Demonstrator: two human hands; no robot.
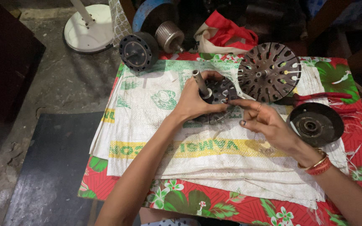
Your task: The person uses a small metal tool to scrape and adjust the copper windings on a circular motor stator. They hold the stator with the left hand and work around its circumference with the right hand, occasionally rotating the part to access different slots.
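A person sits at a table (105, 190) covered by a red floral cloth and a stack of white woven sacks (147, 138), seen from above

The left hand (195, 102) is closed around a dark perforated motor part (221, 90), thumb over its near edge and fingers curled behind its far rim. A grey metal shaft (200, 83) rises from the part and tilts toward 11 o'clock; that is its long axis. The part rests on the sacks near the middle of the table, toward the far edge

The right hand (265, 121) lies at 4 o'clock from the part, just beside it. It is half open: the forefinger reaches toward 9 o'clock and its tip meets or nearly meets the part's right rim, while the other fingers are loosely bent. It appears to grip nothing, though whether something small is pinched at the tip cannot be told. The left hand is the nearer, already on the part

At 1 o'clock from the part a slotted metal disc (269, 71) leans tilted. A dark round cap (316, 124) lies at 3 o'clock, with a red-handled tool (323, 97) between disc and cap

The left palm hides the part's near side and whatever lies beneath it. Thin metal bits below the hands are too small to identify. A round rotor (138, 51) and other objects at the far edge are dim
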